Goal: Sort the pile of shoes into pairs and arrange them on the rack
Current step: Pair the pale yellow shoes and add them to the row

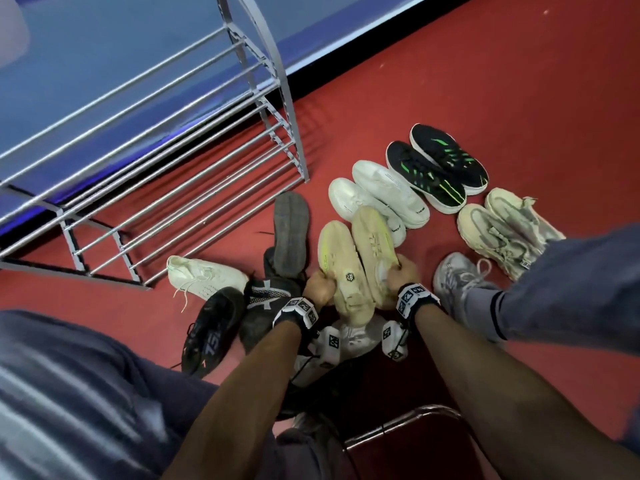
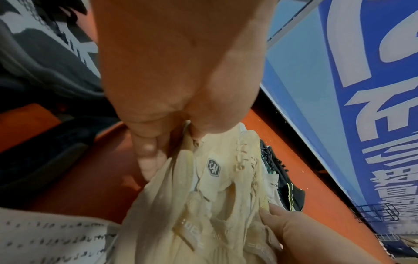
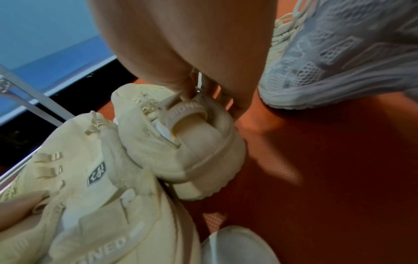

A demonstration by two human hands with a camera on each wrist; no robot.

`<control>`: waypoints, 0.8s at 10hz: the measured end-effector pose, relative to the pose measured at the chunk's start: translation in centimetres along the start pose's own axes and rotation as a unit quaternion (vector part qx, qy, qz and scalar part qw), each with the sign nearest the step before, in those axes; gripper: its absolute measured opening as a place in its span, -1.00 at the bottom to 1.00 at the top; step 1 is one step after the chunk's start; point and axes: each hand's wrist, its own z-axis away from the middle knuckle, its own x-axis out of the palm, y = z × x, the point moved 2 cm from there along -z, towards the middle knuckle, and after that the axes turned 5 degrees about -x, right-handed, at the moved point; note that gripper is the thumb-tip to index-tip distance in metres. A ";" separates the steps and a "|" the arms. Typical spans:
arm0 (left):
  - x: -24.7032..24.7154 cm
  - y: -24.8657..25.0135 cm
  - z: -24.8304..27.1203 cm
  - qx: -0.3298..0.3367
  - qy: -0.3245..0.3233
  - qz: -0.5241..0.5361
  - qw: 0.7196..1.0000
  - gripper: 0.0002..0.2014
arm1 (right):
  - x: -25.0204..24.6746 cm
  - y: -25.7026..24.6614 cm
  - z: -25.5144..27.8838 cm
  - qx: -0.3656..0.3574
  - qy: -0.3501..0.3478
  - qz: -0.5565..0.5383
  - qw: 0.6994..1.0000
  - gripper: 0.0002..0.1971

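Note:
I hold two matching cream sneakers side by side above the pile. My left hand (image 1: 320,285) grips the left cream sneaker (image 1: 341,261) at its collar; in the left wrist view that sneaker (image 2: 214,178) shows a dark badge on its tongue. My right hand (image 1: 403,271) pinches the heel collar of the right cream sneaker (image 1: 374,244), seen close as the cream sneaker (image 3: 181,142) in the right wrist view. The grey metal shoe rack (image 1: 156,161) stands at the left with bare rails.
On the red floor lie paired white sneakers (image 1: 377,199), black-and-green sneakers (image 1: 436,164) and beige chunky sneakers (image 1: 502,230). Loose near my hands: a white sneaker (image 1: 204,275), black shoes (image 1: 211,327), an upturned grey sole (image 1: 291,226). My own foot in a grey sneaker (image 1: 453,278) is at the right.

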 end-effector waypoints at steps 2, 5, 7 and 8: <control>3.4 -1.6 -3.4 -0.051 -0.015 0.057 0.997 -0.47 | -1.5 0.7 -0.7 -0.021 0.006 0.037 0.999 -0.60; 0.3 0.6 -0.2 -0.056 -0.012 0.002 0.998 -0.53 | 0.3 1.5 -0.9 -0.024 -0.047 0.077 0.996 -0.55; -3.5 3.6 -0.5 0.044 0.112 -0.181 0.976 -0.58 | 1.1 1.3 -1.3 -0.034 -0.091 0.087 0.991 -0.57; -5.1 4.7 -1.5 0.074 0.231 -0.252 0.937 -0.35 | 1.3 1.2 -1.5 -0.012 -0.080 0.050 0.995 -0.66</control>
